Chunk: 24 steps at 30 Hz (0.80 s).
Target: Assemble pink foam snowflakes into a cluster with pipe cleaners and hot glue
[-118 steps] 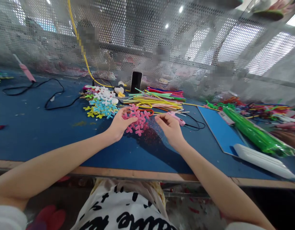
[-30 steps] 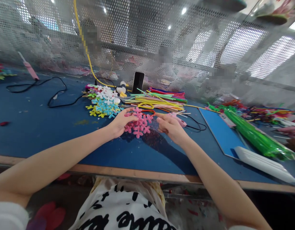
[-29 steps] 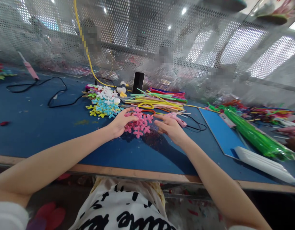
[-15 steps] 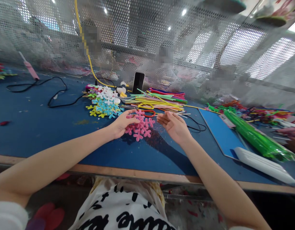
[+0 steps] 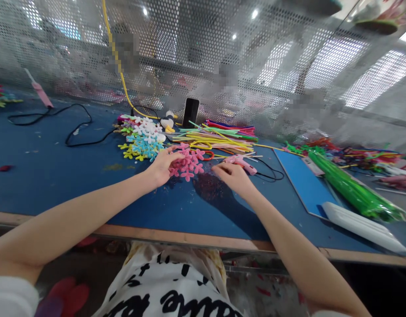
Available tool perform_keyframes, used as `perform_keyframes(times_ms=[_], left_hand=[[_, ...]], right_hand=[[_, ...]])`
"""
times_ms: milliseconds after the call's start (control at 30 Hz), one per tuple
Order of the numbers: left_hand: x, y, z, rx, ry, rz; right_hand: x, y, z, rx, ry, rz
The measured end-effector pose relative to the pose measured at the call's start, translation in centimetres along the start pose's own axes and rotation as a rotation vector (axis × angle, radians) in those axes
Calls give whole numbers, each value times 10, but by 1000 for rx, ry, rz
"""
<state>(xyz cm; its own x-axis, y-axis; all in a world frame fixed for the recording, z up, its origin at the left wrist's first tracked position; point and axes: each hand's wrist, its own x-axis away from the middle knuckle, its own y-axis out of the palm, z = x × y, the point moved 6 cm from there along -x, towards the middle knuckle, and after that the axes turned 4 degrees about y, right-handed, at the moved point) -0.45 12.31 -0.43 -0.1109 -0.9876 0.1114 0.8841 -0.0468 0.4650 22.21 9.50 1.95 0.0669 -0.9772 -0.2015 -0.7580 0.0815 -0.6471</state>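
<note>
My left hand [image 5: 162, 168] is closed round a bunch of pink pipe-cleaner flowers [image 5: 190, 164] above the blue table [image 5: 150, 211]. To the right of the bunch is my right hand [image 5: 231, 175], its fingers drawn together; whether something small is between the fingertips cannot be made out. A pink glue gun [image 5: 241, 163] lies just behind my right hand. Behind my left hand is a pile of white, blue and yellow flowers [image 5: 145, 138]. Orange-handled scissors [image 5: 208, 155] lie partly hidden behind the pink bunch.
Coloured pipe cleaners [image 5: 223, 140] lie at the back, beside an upright phone [image 5: 191, 112]. On the right are a blue board [image 5: 298, 180], a green bundle [image 5: 351, 187] and a white object [image 5: 361, 226]. Black cables [image 5: 87, 144] cross the left side.
The pink bunch and my left hand have shifted slightly left and back. My right hand has moved down and left with its fingers drawn together, leaving the glue gun in view.
</note>
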Motion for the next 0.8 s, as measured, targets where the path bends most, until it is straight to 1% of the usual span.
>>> perform_keyframes(times_ms=[33, 100, 167, 233, 300, 367, 433, 467, 533, 600, 667, 733, 800], left_hand=[[-1, 0, 0, 18, 6, 3], [-2, -1, 0, 40, 6, 3], [-2, -1, -1, 46, 3, -6], [-2, -1, -2, 42, -4, -13], [-2, -1, -3, 38, -13, -6], [-1, -1, -4, 34, -16, 7], [0, -1, -3, 35, -18, 16], [1, -1, -3, 35, -21, 21], [2, -1, -3, 37, -34, 31], [3, -1, -4, 40, -45, 38], [3, 0, -4, 48, -52, 39], [3, 0, -4, 61, -49, 35], [4, 2, -4, 73, -45, 22]], right_hand=[[1, 7, -2, 94, -58, -52], [4, 18, -5, 185, -161, -118], [3, 24, -5, 196, -229, -110], [0, 24, -2, 112, -218, -55], [-3, 18, 4, -122, -134, 9], [-5, 11, 8, -492, -31, 28], [-5, 4, 7, -859, 60, 1], [-5, 1, 6, -987, 107, -26], [-4, -2, 4, -1115, 201, -97], [-2, -2, 3, -1118, 279, -160], [0, 1, 4, -1042, 323, -182], [2, 5, 4, -907, 315, -163], [3, 8, 3, -704, 247, -131]])
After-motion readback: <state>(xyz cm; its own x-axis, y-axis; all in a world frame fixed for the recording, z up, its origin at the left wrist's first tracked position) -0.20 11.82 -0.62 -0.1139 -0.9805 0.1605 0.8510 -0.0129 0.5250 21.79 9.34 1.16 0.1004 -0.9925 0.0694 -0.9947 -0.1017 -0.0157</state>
